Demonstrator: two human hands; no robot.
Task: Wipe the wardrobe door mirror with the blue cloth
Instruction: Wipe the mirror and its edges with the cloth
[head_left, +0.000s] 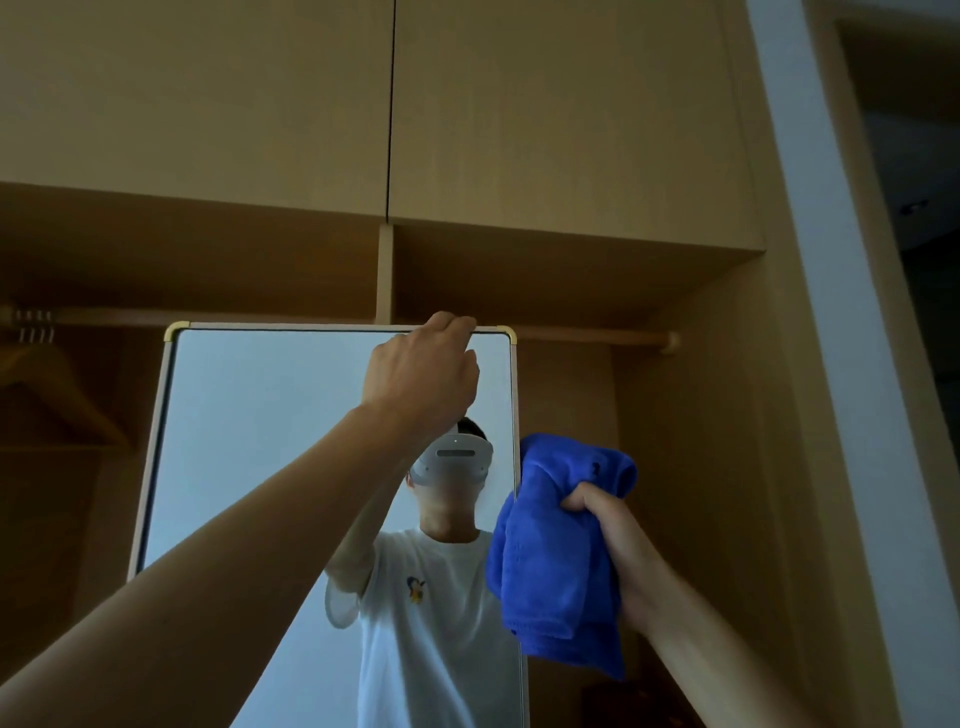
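Note:
The mirror (249, 441) stands upright in a thin frame with gold corners, in front of the open wardrobe. My left hand (423, 371) reaches up and grips the mirror's top edge near its right corner, fingers curled over the frame. My right hand (608, 530) holds the bunched blue cloth (558, 561) just to the right of the mirror's right edge, at mid height. The cloth hangs down from my fist and overlaps the frame a little. The glass reflects a person in a white T-shirt wearing a headset.
A wooden hanging rail (592, 338) runs behind the mirror's top. Wooden hangers (57, 395) hang at the far left. Closed upper cupboard doors (389, 104) sit overhead. The wardrobe side panel (727, 415) and a pale wall (841, 364) stand to the right.

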